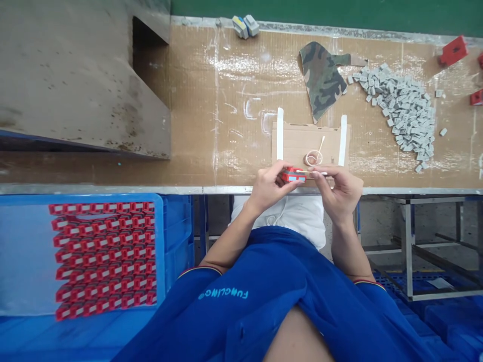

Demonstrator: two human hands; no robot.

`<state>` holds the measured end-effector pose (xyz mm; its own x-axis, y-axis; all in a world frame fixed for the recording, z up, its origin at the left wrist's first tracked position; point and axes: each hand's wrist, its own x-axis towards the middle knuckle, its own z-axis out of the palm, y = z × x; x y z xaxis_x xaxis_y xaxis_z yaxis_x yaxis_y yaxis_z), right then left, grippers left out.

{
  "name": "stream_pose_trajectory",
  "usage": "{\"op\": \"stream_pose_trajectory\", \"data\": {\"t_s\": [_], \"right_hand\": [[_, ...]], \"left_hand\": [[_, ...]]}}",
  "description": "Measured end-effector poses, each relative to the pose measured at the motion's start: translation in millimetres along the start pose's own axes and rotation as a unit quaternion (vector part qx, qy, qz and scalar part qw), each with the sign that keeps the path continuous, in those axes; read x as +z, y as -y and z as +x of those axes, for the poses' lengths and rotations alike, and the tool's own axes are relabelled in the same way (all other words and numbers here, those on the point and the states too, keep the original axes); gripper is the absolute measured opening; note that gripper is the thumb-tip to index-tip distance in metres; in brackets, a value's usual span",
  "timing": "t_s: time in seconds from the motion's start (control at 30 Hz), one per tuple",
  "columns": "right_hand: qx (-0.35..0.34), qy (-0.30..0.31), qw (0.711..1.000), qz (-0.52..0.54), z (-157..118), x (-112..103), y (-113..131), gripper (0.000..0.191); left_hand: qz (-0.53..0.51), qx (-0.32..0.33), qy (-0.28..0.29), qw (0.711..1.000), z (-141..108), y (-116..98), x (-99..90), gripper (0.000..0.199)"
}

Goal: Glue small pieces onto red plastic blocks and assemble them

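Observation:
Near the table's front edge, my left hand is closed around a small red and grey toy vehicle with a pale blue panel on its side. Between the fingers of my right hand is a cotton swab, its tip touching the vehicle's top. Just beyond the hands lies a small round container with a white rim, and a second cotton swab leans out of it. Both rest on a cardboard sheet held by two strips of white tape.
A camouflage cloth lies beyond the cardboard, beside a pile of small grey pieces. Red parts sit far right, grey-blue pieces at the back. A large metal chute stands left, above a blue crate with rows of red pieces.

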<state>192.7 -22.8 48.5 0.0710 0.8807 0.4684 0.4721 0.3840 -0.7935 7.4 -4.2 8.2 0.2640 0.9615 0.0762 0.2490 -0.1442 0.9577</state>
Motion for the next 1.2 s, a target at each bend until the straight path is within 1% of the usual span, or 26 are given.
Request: {"op": "stream_pose_trajectory", "data": {"t_s": [0.13,0.23,0.37,0.5,0.6,0.67,0.73,0.83,0.9,0.97,1.03,1.1,1.17,1.2], "right_hand": [[-0.03,0.014,0.999,-0.029,2,3,2,0.01],[-0.054,0.016,0.998,-0.031,3,5,4,0.012],[-0.079,0.023,0.996,-0.036,6,7,4,0.012],[-0.083,0.032,0.994,-0.063,7,4,5,0.013],[-0.065,0.033,0.996,-0.049,5,1,6,0.011],[-0.038,0.017,0.999,-0.03,5,-2,5,0.006],[-0.004,-0.018,1.0,-0.022,7,-7,1,0.003],[0.024,-0.074,0.996,-0.052,14,-12,-11,0.012],[0.025,-0.086,0.993,-0.078,17,-11,-20,0.016],[0.026,-0.068,0.993,-0.089,17,-5,-27,0.019],[0.033,-0.03,0.995,-0.085,14,1,-31,0.022],[0.035,0.016,0.997,-0.07,12,3,-32,0.023],[0.025,0.046,0.997,-0.056,17,-4,-37,0.036],[0.019,0.045,0.997,-0.058,23,-12,-42,0.041]], "left_hand": [[0.014,0.013,-0.001,1.0,0,1,0.9,0.05],[0.031,0.028,-0.005,0.999,-1,2,1.4,0.047],[0.036,0.032,-0.003,0.999,-1,3,1.4,0.044],[0.033,0.031,-0.005,0.999,-1,3,1.9,0.046],[0.031,0.02,-0.005,0.999,-1,3,2.3,0.047],[0.026,0.01,-0.005,1.0,-1,2,2.2,0.047],[0.02,0.003,-0.007,1.0,-2,2,2.0,0.046],[0.012,-0.005,-0.011,1.0,-2,2,1.5,0.045],[0.004,-0.015,-0.011,1.0,-2,1,0.9,0.045],[-0.007,-0.027,-0.009,1.0,-2,-1,0.0,0.044],[-0.013,-0.033,-0.008,0.999,-3,-2,-1.3,0.043],[-0.016,-0.037,-0.006,0.999,-2,-3,-2.6,0.042],[-0.026,-0.043,-0.004,0.999,-2,-3,-3.8,0.041],[-0.035,-0.046,-0.002,0.998,-2,-3,-4.2,0.041]]}}
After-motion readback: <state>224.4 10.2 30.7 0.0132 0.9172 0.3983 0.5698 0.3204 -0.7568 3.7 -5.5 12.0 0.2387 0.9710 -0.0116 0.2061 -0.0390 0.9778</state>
